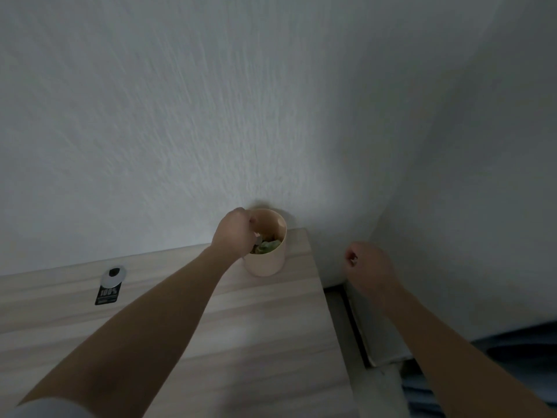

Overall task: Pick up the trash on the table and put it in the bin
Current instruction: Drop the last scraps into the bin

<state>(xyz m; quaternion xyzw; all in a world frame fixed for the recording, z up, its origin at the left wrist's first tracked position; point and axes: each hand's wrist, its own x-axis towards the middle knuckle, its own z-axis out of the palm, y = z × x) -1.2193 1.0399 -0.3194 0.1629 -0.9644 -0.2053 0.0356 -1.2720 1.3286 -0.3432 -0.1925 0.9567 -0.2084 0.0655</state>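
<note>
A small beige round bin [266,263] stands at the table's far right corner against the wall, with green and pale scraps of trash [268,245] inside it. My left hand [235,233] is over the bin's left rim, its fingers curled down into the opening and pinching a small grey piece [257,240]. My right hand [366,267] hovers to the right of the table edge, fingers curled into a fist with nothing visible in it.
The light wooden table [241,327] runs along a white wall. A round silver cable grommet [113,276] and a black tag [106,295] lie at the left rear. A gap and a pale ledge [373,333] lie off the table's right edge.
</note>
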